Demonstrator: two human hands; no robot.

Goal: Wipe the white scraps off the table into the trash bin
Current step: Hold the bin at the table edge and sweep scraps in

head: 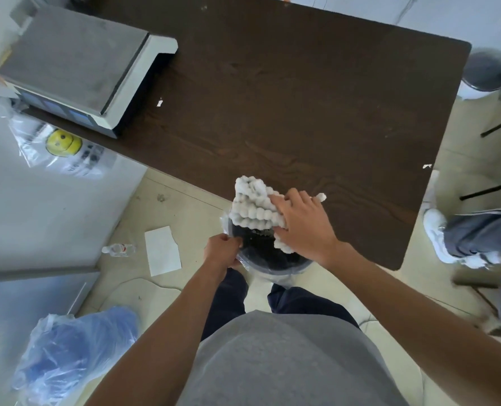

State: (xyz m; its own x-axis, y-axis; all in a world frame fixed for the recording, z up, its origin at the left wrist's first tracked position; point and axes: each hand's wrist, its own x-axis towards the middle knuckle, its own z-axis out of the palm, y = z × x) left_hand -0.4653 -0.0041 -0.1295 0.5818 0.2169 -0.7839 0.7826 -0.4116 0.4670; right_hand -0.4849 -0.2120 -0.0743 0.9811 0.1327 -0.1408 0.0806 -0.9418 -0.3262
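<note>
A dark brown wooden table [302,98] fills the upper middle. My right hand [300,222] presses a white, knobbly cleaning cloth [253,206] at the table's near edge, and the cloth hangs partly over the trash bin [272,260]. The bin is round, dark inside and lined with a clear bag; it sits just below the table edge. My left hand [221,252] grips the bin's left rim and bag. One white scrap [159,103] lies on the table near the scale, and another white scrap [427,166] sits at the table's right edge.
A grey weighing scale [76,68] stands on the table's far left corner. On the floor lie a white paper sheet [162,250], a small plastic bottle [118,249] and a blue plastic bag [73,350]. Another person's legs and white shoe [439,238] are at the right.
</note>
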